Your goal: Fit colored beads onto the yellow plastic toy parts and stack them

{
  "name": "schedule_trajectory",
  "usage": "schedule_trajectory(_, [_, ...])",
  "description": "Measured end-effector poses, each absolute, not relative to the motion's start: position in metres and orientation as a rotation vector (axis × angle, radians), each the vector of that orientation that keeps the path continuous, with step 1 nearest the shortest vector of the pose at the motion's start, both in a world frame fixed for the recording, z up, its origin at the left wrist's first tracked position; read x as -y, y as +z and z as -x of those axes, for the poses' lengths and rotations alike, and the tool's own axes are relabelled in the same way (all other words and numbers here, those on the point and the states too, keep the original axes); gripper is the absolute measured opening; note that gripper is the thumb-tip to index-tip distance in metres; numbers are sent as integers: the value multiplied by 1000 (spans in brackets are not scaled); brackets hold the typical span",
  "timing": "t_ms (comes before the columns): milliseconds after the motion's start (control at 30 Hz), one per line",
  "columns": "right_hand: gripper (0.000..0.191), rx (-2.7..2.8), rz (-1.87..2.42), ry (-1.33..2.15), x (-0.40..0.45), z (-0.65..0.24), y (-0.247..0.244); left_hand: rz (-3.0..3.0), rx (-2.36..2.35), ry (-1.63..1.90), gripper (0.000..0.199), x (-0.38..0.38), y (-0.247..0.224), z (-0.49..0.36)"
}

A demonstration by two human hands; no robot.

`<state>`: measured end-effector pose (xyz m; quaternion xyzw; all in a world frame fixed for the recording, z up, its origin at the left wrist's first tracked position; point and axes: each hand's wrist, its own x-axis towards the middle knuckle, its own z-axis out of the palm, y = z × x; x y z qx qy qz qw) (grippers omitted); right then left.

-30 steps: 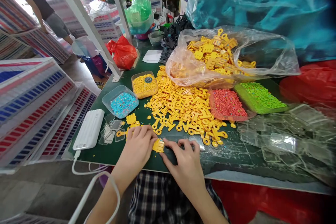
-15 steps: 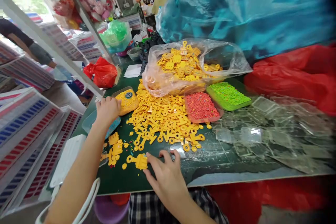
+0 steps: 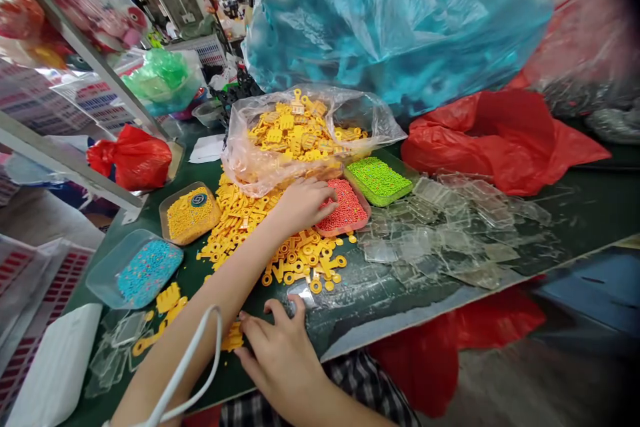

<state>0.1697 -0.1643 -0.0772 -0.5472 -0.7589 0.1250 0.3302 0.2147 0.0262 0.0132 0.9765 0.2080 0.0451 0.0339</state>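
My left hand (image 3: 306, 203) reaches across the heap of yellow plastic pieces (image 3: 240, 213) to the left edge of the tray of red beads (image 3: 345, 208); its fingers are bent down, and what they hold, if anything, is hidden. Near the table's front edge, my right hand (image 3: 285, 340) has thumb and index finger on a yellow comb-shaped piece (image 3: 233, 337), partly covered by my left forearm. Behind the heap lies a clear bag (image 3: 245, 163) full of similar yellow pieces. A tray of green beads (image 3: 380, 180) stands right of the red one.
Trays of yellow beads (image 3: 193, 213) and blue beads (image 3: 147, 273) stand at the left, near a white device (image 3: 57, 367) with a cable. Clear plastic pieces (image 3: 440, 233) cover the right side. Red bags (image 3: 500, 140) and a large blue bag (image 3: 400, 27) lie behind.
My left hand has moved right, from the blue and yellow bead trays to the red bead tray. The view has turned right. My right hand still touches the yellow piece.
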Motion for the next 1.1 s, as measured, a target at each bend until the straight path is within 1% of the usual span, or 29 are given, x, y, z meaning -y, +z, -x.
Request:
schedule_trajectory(67, [21,1979,1420,344,165,-171,-76,-3039,-636,5,20,-33,5,-230])
schedule_trajectory(167, [19,1958,1399,368,165,-173,-73,-3037,-637,-92,24,-41,-1,-240])
schedule_trajectory(267, [18,1955,1385,384,165,-174,-72,-3021,-620,-106,25,-43,-6,-245])
schedule_trajectory(367, [14,1952,1385,382,165,-173,-75,-2998,-600,-113,17,-41,-10,-248])
schedule_trajectory(433, [11,1946,1387,380,165,-171,-77,-2985,-596,-108,16,-39,-11,-249])
schedule_trajectory(600, [7,1957,1405,386,165,-170,-75,-2968,-638,-27,16,-35,-3,-245])
schedule_trajectory(700, [8,1963,1419,377,164,-171,-73,-2921,-702,183,20,-30,10,-230])
schedule_trajectory(833, [10,1915,1388,280,164,-171,-75,-2732,-724,720,20,-9,29,-181])
schedule_trajectory(900, [14,1893,1368,234,164,-171,-78,-2662,-797,894,24,11,33,-144])
schedule_trajectory(1000, [20,1850,1357,171,165,-169,-79,-2563,-1023,963,29,46,25,-84])
schedule_trajectory(1100, [18,1815,1363,114,165,-168,-79,-2436,-1331,980,31,81,-2,-34])
